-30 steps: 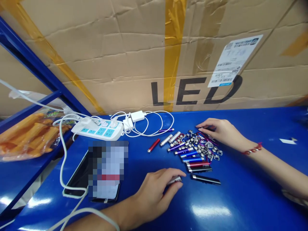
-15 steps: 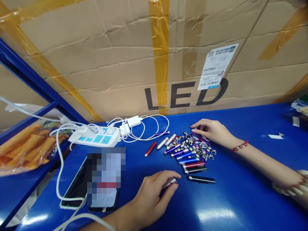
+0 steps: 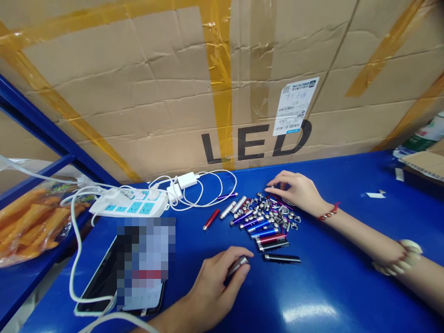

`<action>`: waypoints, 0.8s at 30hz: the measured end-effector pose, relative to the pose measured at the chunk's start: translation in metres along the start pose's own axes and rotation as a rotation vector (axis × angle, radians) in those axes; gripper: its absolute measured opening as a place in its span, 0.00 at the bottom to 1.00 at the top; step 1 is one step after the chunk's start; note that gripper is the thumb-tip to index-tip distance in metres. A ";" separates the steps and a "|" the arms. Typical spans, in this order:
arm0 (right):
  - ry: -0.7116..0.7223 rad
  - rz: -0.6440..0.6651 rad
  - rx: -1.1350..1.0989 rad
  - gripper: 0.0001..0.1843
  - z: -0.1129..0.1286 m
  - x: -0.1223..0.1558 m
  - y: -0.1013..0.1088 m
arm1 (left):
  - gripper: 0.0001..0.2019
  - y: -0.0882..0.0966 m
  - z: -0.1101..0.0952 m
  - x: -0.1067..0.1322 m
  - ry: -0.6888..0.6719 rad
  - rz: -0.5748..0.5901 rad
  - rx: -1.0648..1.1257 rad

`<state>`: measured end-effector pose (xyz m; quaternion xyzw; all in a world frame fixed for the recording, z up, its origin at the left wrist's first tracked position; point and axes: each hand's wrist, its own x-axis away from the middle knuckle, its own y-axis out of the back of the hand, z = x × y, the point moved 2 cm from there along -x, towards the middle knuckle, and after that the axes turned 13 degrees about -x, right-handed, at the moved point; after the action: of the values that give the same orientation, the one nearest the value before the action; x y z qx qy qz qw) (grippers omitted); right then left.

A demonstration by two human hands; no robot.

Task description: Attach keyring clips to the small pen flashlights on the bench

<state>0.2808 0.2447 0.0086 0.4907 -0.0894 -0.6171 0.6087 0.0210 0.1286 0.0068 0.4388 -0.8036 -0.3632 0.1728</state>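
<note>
My left hand [image 3: 215, 282] is closed around a silver mini flashlight tube [image 3: 238, 265], held between thumb and fingers above the blue table. My right hand [image 3: 294, 188] reaches to the far edge of a pile of small metal parts [image 3: 274, 208]. Its thumb and forefinger pinch a small silver metal piece [image 3: 272, 187], mostly hidden by the fingertips. Between the hands lie several coloured tubes: a red tube [image 3: 270, 239], a blue tube [image 3: 264, 232], purple ones and a black tube [image 3: 282, 258] nearest me. A separate red tube [image 3: 211, 219] rests left of the pile.
A white power strip [image 3: 130, 203] with plugs and loose cables stands at the back left. Two phones lie before it, one with a blurred screen [image 3: 147, 259]. A large cardboard box [image 3: 156, 92] forms the back wall. An orange-filled bag [image 3: 34, 222] lies left.
The view has turned slightly right, so everything sits further left. My left hand has tilted the tube a little; my right hand still pinches at the pile's far edge.
</note>
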 end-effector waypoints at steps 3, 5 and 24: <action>0.022 -0.083 -0.049 0.13 0.012 -0.002 0.005 | 0.11 0.001 0.000 -0.001 -0.002 0.002 0.013; 0.008 -0.095 -0.131 0.13 0.020 -0.003 0.005 | 0.11 0.001 0.000 -0.001 0.012 0.008 0.026; -0.124 0.214 -0.541 0.10 0.082 0.002 0.001 | 0.12 0.003 0.005 -0.004 0.110 -0.055 0.066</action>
<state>0.2238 0.2027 0.0495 0.2598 -0.0100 -0.5798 0.7722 0.0183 0.1349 0.0058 0.4855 -0.7919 -0.3165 0.1923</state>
